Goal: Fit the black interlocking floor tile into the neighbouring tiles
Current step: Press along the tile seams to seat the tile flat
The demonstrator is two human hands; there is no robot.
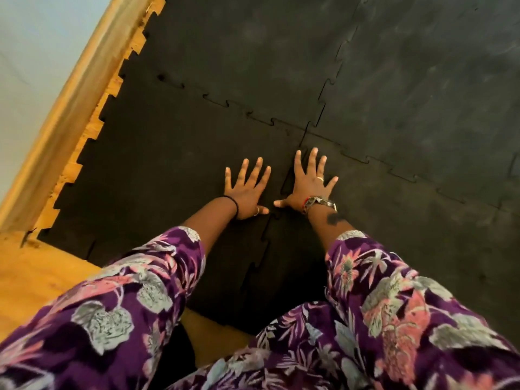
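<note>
The black interlocking tile [157, 164] lies flat at the near left, its toothed edges meeting neighbouring black tiles [239, 57] beyond it and a neighbouring tile [394, 220] to its right. My left hand [247, 190] rests palm down on this tile, fingers spread, just left of the toothed seam [277, 215] that runs toward me. Across that seam my right hand [308, 184] lies flat with fingers spread, its thumb reaching the joint. Neither hand holds anything. The seam near my wrists shows a slight dark gap.
A wooden skirting board [76, 102] and pale wall [33, 52] run along the left. Bare wooden floor [36, 271] shows at the near left and between my knees. More black tiles [436, 80] cover the right. My purple floral sleeves [140, 305] fill the foreground.
</note>
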